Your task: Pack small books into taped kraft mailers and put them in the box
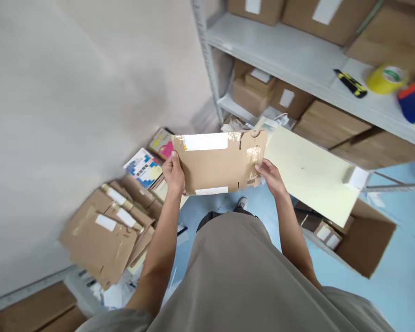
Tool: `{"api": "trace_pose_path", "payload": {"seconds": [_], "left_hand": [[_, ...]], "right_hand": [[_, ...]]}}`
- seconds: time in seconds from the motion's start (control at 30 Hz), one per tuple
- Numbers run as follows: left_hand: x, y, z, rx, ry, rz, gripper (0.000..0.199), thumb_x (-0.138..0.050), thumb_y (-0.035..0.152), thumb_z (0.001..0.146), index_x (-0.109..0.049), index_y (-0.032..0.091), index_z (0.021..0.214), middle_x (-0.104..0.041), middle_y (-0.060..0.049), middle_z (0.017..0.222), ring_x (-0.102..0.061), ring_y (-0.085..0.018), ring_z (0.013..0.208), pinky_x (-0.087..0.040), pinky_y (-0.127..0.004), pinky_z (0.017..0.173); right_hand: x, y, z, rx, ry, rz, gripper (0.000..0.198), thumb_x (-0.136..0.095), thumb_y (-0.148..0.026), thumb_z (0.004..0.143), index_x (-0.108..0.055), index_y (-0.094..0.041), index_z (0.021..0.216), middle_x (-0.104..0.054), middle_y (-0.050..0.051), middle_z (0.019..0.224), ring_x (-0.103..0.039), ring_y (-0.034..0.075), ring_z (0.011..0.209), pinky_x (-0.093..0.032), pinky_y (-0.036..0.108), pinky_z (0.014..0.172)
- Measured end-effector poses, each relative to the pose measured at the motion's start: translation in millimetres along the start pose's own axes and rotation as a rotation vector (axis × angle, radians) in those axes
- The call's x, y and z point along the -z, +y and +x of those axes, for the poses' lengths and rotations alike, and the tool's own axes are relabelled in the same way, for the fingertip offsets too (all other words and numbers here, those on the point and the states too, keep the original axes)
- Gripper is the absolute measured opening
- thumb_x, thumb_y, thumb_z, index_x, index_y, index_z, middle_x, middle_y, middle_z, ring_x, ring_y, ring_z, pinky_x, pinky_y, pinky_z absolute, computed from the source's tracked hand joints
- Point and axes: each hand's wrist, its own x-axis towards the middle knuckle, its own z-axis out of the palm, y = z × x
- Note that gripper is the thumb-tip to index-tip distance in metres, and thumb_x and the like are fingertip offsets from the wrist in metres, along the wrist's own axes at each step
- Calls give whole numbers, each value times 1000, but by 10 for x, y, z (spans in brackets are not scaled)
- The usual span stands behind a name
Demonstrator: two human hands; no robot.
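Observation:
A flattened cardboard box (210, 169) is held up in front of me between both hands. White label strips run along its top and bottom edges, and shiny clear tape covers parts of its right end. My left hand (174, 174) is closed on the left edge, thumb on the near face. At the right end, my right hand (270, 176) grips the edge with its fingers by the taped flap. Behind the left hand lie a book with a blue-and-white patterned cover (143, 168) and a pink-and-green one (163, 146).
Flattened cartons (100, 235) are piled at lower left by the wall. To the right, a pale yellow board (307, 168) lies above an open carton (368, 237). The grey shelf (280, 46) bears boxes, a utility knife (351, 84) and yellow tape (383, 82).

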Motion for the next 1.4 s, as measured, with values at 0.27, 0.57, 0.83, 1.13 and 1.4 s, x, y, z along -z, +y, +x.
{"api": "trace_pose_path", "payload": {"seconds": [0.27,0.57,0.83,1.13,1.4], "left_hand": [[-1791,33,-233,-4,-328,-46,82,-59,102,98,-72,21,88,-75,-6,90,-75,-25,95,-65,-37,87],[-2674,-309,-213,19,-967,-23,82,-85,90,88,-68,24,134,-81,-17,137,-77,-35,137,-62,-54,124],[-3361,-577,-159,165,-1300,-29,68,-89,67,87,-69,23,136,-76,-20,151,-71,-39,150,-55,-62,133],[-3875,-782,-69,171,-1536,-56,51,-76,42,91,-71,22,138,-74,-17,156,-68,-35,153,-48,-59,139],[-3887,-1061,37,247,-1585,-72,64,-68,47,90,-73,20,149,-75,-19,159,-71,-36,148,-56,-53,128]], "right_hand": [[1207,38,-335,26,376,59,56,-98,-72,86,-79,-31,119,-87,4,113,-81,29,113,-72,49,107],[1799,207,-437,59,625,-38,49,-97,-67,86,-73,-30,105,-81,2,99,-76,25,97,-67,41,94],[2047,301,-375,-108,876,-105,52,-96,-53,63,-67,-28,100,-82,4,103,-76,31,110,-60,57,114],[1702,317,-98,-114,918,-154,60,-90,-55,73,-75,-28,124,-86,11,132,-73,35,136,-56,57,123],[1503,254,31,-152,874,-8,74,-90,-71,80,-78,-27,138,-89,9,131,-79,34,128,-62,55,117]]}}
